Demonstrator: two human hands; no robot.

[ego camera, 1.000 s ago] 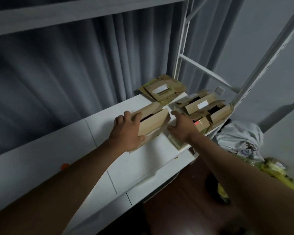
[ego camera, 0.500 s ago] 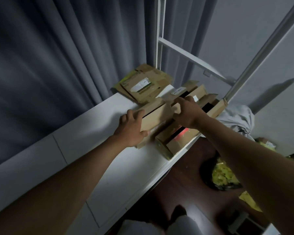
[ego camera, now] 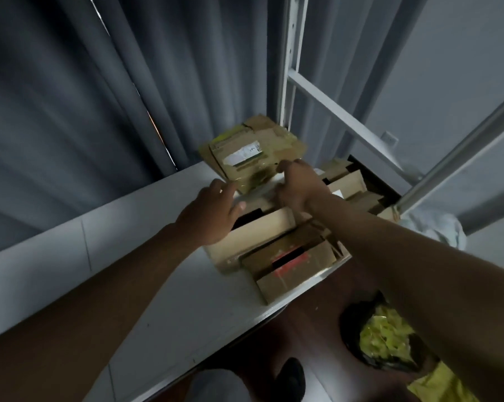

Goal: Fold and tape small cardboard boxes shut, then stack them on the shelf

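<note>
Just the one camera here, strapped to the person's head, so there's no second view to compare overlap with. It looks forward and steeply down over both outstretched forearms onto the white shelf (ego camera: pixel 146 227), close enough that the arms fill the bottom corners. Wide-angle lens, so the shelf upright (ego camera: pixel 293 53) and grey curtain (ego camera: pixel 100 82) bend and lean. The shelf edge runs diagonally across the frame, and the dark floor (ego camera: pixel 311 329) below shows at the bottom right.

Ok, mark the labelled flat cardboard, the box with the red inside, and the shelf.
labelled flat cardboard (ego camera: pixel 242 156), head view, on its white label.
box with the red inside (ego camera: pixel 295 274), head view, on its near wall.
shelf (ego camera: pixel 169 300), head view, on its bare top.
</note>
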